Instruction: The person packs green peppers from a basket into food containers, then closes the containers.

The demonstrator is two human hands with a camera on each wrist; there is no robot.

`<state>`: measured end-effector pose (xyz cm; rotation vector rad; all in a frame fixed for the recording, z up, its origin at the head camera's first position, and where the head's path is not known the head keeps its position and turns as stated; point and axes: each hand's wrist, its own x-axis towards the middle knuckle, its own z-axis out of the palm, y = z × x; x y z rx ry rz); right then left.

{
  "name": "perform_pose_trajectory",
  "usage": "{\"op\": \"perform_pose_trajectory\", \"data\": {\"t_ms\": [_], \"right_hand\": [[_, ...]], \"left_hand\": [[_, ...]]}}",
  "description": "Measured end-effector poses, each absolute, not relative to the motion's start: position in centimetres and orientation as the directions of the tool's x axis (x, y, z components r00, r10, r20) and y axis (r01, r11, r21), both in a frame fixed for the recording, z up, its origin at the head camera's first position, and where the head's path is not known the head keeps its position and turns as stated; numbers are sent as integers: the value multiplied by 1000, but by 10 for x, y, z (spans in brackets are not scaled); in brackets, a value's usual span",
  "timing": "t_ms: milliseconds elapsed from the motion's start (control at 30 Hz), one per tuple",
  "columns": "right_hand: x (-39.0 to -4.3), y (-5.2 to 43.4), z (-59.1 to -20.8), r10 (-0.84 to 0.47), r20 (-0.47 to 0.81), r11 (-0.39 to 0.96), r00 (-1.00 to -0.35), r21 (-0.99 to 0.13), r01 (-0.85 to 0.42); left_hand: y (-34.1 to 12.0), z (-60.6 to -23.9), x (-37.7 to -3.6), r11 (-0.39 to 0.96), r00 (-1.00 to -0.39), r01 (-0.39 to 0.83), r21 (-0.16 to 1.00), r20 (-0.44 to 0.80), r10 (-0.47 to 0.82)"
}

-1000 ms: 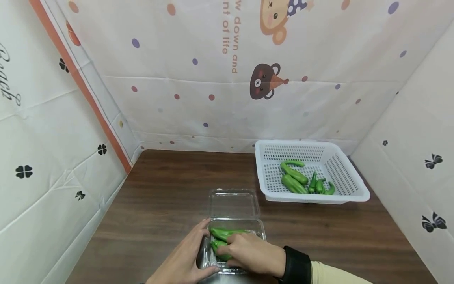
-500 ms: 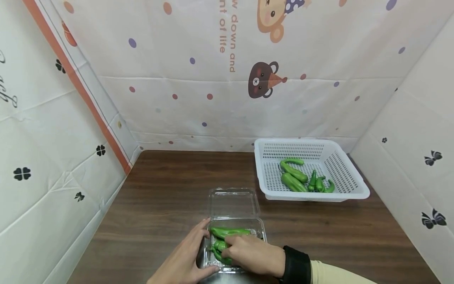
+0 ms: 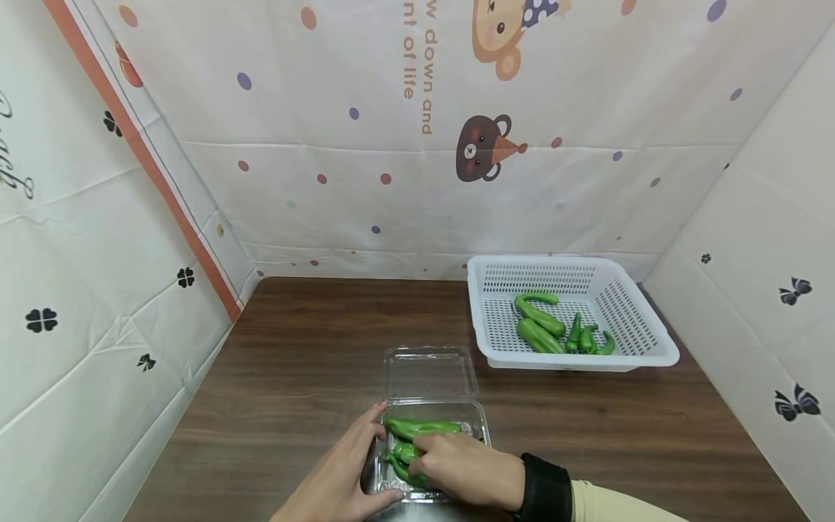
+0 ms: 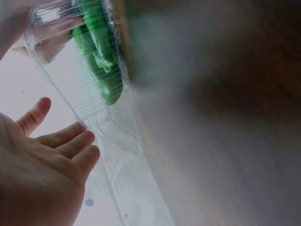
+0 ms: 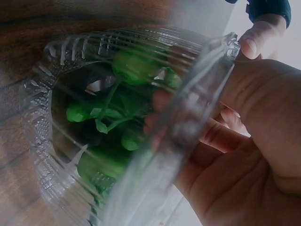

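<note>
A clear plastic clamshell box (image 3: pixel 475 415) lies at the table's near edge, its lid (image 3: pixel 427 373) folded back and open. Several green peppers (image 3: pixel 420 428) lie inside it. My left hand (image 3: pixel 365 457) rests against the box's left side, fingers (image 4: pixel 70 143) straight and thumb at the front rim. My right hand (image 3: pixel 433 453) reaches in from the right, fingers curled over a pepper (image 3: pixel 404 453). In the right wrist view the fingertips (image 5: pixel 160 101) show through the ribbed plastic (image 5: pixel 56 141) among the peppers (image 5: pixel 131 66). In the left wrist view the box (image 4: pixel 80 108) and peppers (image 4: pixel 103 61) lie beyond my palm.
A white perforated basket (image 3: pixel 642 355) stands at the back right of the brown wooden table (image 3: pixel 293 348) with several more green peppers (image 3: pixel 541 326) in it. Printed cloth walls close in the table on the left, back and right.
My right hand has shifted slightly inside the box and the peppers under it have been rearranged, with more of the lower ones showing. The left hand and the box have stayed put.
</note>
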<state>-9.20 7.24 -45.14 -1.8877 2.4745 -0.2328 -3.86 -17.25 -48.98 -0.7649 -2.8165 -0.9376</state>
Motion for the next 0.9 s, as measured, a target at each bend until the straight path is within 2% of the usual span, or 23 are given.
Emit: {"op": "perform_pose_trajectory", "data": {"t_ms": [700,900], "right_hand": [[-94,76,-446,-962,60,250,-265,-190,-949],[-101,84,-430,-941,158,250,-299,-273,-929]], "left_hand": [[-172,-486,-41,694,-878,457,556,156,454],[-170,-477,-49,673,-850,521,526,243,468]]}}
